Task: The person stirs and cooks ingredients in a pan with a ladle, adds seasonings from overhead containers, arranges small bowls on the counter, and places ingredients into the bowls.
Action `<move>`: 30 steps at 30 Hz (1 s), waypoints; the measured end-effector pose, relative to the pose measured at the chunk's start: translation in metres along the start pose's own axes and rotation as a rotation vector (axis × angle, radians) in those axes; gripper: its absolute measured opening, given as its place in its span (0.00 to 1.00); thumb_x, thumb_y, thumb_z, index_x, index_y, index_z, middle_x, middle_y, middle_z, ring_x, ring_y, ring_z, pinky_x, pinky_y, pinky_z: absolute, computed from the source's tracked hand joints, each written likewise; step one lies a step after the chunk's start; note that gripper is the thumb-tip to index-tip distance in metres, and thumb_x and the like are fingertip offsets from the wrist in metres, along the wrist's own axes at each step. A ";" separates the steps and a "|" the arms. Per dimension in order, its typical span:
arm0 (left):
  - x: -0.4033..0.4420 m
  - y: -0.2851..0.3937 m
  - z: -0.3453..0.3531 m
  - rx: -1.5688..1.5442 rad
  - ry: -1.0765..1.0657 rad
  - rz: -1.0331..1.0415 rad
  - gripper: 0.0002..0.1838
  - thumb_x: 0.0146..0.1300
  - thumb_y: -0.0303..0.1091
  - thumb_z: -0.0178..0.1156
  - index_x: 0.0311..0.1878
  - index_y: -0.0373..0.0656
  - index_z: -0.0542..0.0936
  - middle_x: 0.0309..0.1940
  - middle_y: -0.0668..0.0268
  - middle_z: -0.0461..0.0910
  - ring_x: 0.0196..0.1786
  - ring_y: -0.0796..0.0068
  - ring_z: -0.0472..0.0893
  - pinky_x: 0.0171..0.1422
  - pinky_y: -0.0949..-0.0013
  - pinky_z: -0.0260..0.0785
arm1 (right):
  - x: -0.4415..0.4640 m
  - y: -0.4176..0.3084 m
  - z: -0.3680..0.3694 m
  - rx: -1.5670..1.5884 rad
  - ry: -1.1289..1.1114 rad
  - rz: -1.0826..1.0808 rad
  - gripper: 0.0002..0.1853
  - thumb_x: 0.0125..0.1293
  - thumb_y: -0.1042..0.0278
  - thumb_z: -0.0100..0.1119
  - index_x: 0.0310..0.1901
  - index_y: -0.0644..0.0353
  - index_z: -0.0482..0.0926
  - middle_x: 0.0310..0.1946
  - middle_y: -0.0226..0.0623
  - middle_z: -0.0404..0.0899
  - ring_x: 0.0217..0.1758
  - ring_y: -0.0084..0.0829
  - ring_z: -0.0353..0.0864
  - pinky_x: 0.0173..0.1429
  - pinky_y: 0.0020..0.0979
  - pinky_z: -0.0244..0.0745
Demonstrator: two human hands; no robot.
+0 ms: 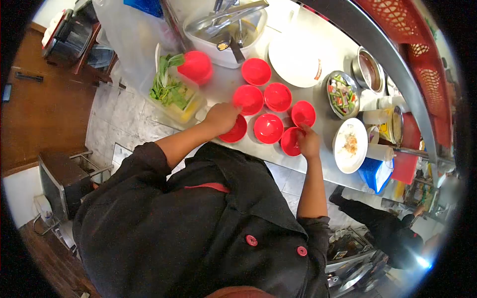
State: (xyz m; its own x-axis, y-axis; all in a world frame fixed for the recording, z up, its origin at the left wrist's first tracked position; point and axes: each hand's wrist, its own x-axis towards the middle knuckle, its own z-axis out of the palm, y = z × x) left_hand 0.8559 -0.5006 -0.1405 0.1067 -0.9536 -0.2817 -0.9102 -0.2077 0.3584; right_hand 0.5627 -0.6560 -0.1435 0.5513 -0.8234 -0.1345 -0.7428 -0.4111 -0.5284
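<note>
Glossy, round red bowls point(268, 129) — smooth-walled — cluster mid-frame on the shiny metal tabletop point(223, 83) | left hand point(222, 119): over lower-left bowl, cannot tell if fingers grip | right hand point(309, 143): fingers pinched on rim of lower-right bowl point(289, 142)

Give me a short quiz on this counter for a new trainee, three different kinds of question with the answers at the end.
1. Multiple choice: which container holds the metal utensils?
A) a red bowl
B) a white tub
C) a blue box

2. True or false: the right hand is touching a red bowl.

3. Fill in the blank: of the person's two hands, the ____ one is nearer the leafy greens.

Key:
1. B, the white tub.
2. True; its fingers are at the bowl's rim.
3. Left; the left hand is on the same side of the counter as the greens.
</note>
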 end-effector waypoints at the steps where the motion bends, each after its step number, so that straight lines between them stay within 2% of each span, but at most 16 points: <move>1: -0.001 -0.003 0.002 -0.023 0.051 0.017 0.18 0.66 0.40 0.41 0.49 0.45 0.78 0.36 0.49 0.79 0.39 0.49 0.80 0.45 0.49 0.71 | -0.002 0.003 0.004 0.008 0.004 0.008 0.18 0.59 0.65 0.57 0.50 0.61 0.78 0.42 0.52 0.80 0.46 0.47 0.81 0.51 0.37 0.74; 4: -0.009 0.004 -0.012 -0.130 0.191 0.020 0.16 0.64 0.37 0.44 0.47 0.48 0.79 0.36 0.48 0.79 0.40 0.49 0.80 0.46 0.49 0.70 | -0.014 0.011 0.003 0.114 0.127 0.017 0.15 0.59 0.68 0.57 0.47 0.64 0.78 0.40 0.52 0.81 0.44 0.46 0.81 0.49 0.36 0.75; 6: -0.008 0.004 -0.017 -0.022 0.127 -0.028 0.13 0.62 0.36 0.49 0.47 0.48 0.79 0.36 0.48 0.79 0.40 0.49 0.80 0.47 0.49 0.70 | -0.020 0.009 -0.001 0.162 0.159 0.052 0.13 0.59 0.70 0.57 0.45 0.65 0.79 0.39 0.51 0.81 0.42 0.44 0.82 0.47 0.35 0.75; 8: -0.011 0.001 -0.023 -0.067 0.206 0.091 0.17 0.57 0.30 0.51 0.51 0.53 0.78 0.36 0.48 0.78 0.42 0.48 0.79 0.44 0.50 0.70 | -0.032 -0.002 -0.010 0.194 0.213 0.006 0.12 0.59 0.71 0.58 0.44 0.66 0.79 0.39 0.52 0.81 0.41 0.44 0.82 0.46 0.35 0.75; 9: -0.016 0.019 -0.047 -0.008 0.138 0.053 0.17 0.56 0.30 0.53 0.50 0.51 0.78 0.36 0.49 0.78 0.41 0.48 0.79 0.44 0.51 0.70 | -0.039 -0.004 -0.012 0.230 0.231 0.019 0.11 0.58 0.70 0.57 0.41 0.62 0.80 0.37 0.55 0.79 0.42 0.53 0.79 0.48 0.42 0.74; 10: -0.023 0.037 -0.068 0.058 0.074 0.017 0.17 0.56 0.30 0.55 0.49 0.49 0.78 0.36 0.49 0.78 0.41 0.48 0.79 0.43 0.51 0.70 | -0.047 -0.007 -0.012 0.308 0.266 0.084 0.10 0.58 0.69 0.58 0.40 0.62 0.80 0.37 0.54 0.79 0.41 0.52 0.79 0.46 0.41 0.74; 12: -0.020 0.026 -0.057 0.025 0.261 0.215 0.15 0.54 0.31 0.59 0.46 0.45 0.79 0.36 0.50 0.78 0.39 0.47 0.79 0.43 0.52 0.70 | -0.072 -0.004 -0.015 0.419 0.246 0.193 0.09 0.58 0.68 0.59 0.40 0.61 0.80 0.35 0.53 0.79 0.40 0.51 0.79 0.44 0.40 0.74; 14: -0.023 0.072 -0.090 0.019 0.183 0.202 0.13 0.53 0.31 0.60 0.43 0.43 0.80 0.35 0.50 0.78 0.38 0.48 0.78 0.43 0.53 0.70 | -0.108 -0.014 -0.030 0.512 0.320 0.281 0.09 0.59 0.69 0.59 0.40 0.62 0.80 0.35 0.53 0.80 0.39 0.49 0.79 0.44 0.39 0.74; 15: -0.018 0.090 -0.095 0.027 0.147 0.287 0.13 0.53 0.31 0.60 0.43 0.43 0.80 0.35 0.50 0.78 0.38 0.48 0.78 0.43 0.53 0.70 | -0.126 -0.009 -0.031 0.442 0.371 0.273 0.10 0.59 0.69 0.60 0.40 0.62 0.80 0.34 0.52 0.80 0.38 0.47 0.80 0.44 0.38 0.74; 16: -0.011 0.106 -0.097 0.021 0.152 0.378 0.12 0.53 0.30 0.60 0.42 0.42 0.80 0.35 0.50 0.78 0.38 0.48 0.78 0.43 0.54 0.70 | -0.146 0.001 -0.028 0.522 0.376 0.329 0.10 0.61 0.72 0.59 0.43 0.66 0.79 0.34 0.44 0.82 0.37 0.28 0.80 0.44 0.29 0.74; 19: 0.011 0.155 -0.094 0.018 0.142 0.697 0.11 0.53 0.28 0.60 0.41 0.40 0.80 0.35 0.50 0.79 0.38 0.48 0.78 0.43 0.55 0.71 | -0.209 0.001 -0.035 0.572 0.562 0.543 0.10 0.60 0.72 0.60 0.42 0.65 0.80 0.35 0.45 0.81 0.38 0.32 0.81 0.45 0.30 0.74; 21: 0.021 0.202 -0.076 0.017 0.079 0.883 0.12 0.53 0.25 0.60 0.42 0.39 0.80 0.36 0.50 0.79 0.38 0.50 0.79 0.43 0.56 0.71 | -0.263 0.015 -0.033 0.396 0.776 0.523 0.10 0.59 0.71 0.60 0.42 0.64 0.80 0.36 0.47 0.81 0.38 0.38 0.81 0.45 0.32 0.74; 22: 0.022 0.227 -0.062 0.010 0.025 1.008 0.12 0.53 0.25 0.60 0.42 0.39 0.80 0.36 0.50 0.79 0.38 0.50 0.79 0.43 0.56 0.71 | -0.293 0.020 -0.034 0.338 0.796 0.609 0.11 0.58 0.71 0.60 0.42 0.64 0.79 0.37 0.48 0.81 0.40 0.41 0.81 0.46 0.33 0.75; 25: 0.016 0.299 -0.016 -0.109 -0.312 0.960 0.12 0.53 0.26 0.60 0.42 0.40 0.81 0.35 0.50 0.80 0.39 0.53 0.80 0.45 0.60 0.72 | -0.382 0.020 -0.026 0.373 0.952 0.889 0.12 0.58 0.69 0.59 0.44 0.60 0.80 0.39 0.50 0.80 0.43 0.46 0.80 0.49 0.37 0.74; 28: 0.012 0.378 0.039 0.059 -0.358 1.270 0.12 0.53 0.27 0.61 0.43 0.41 0.81 0.35 0.50 0.80 0.38 0.52 0.80 0.45 0.60 0.72 | -0.452 0.048 -0.016 0.345 1.288 1.158 0.13 0.58 0.68 0.61 0.44 0.63 0.80 0.40 0.51 0.80 0.44 0.44 0.81 0.49 0.36 0.74; 30: -0.013 0.433 0.065 0.098 -0.413 1.352 0.11 0.52 0.29 0.62 0.40 0.41 0.81 0.33 0.51 0.80 0.38 0.50 0.79 0.44 0.58 0.72 | -0.501 0.079 -0.005 0.381 1.440 1.219 0.14 0.57 0.68 0.61 0.43 0.65 0.80 0.39 0.53 0.80 0.44 0.44 0.82 0.50 0.37 0.74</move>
State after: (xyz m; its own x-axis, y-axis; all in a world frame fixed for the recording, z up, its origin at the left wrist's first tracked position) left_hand 0.4342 -0.5640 -0.0394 -0.9635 -0.2670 -0.0191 -0.2405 0.8321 0.4998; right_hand 0.2256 -0.2785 -0.1136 -0.9539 -0.2925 0.0665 -0.2067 0.4801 -0.8525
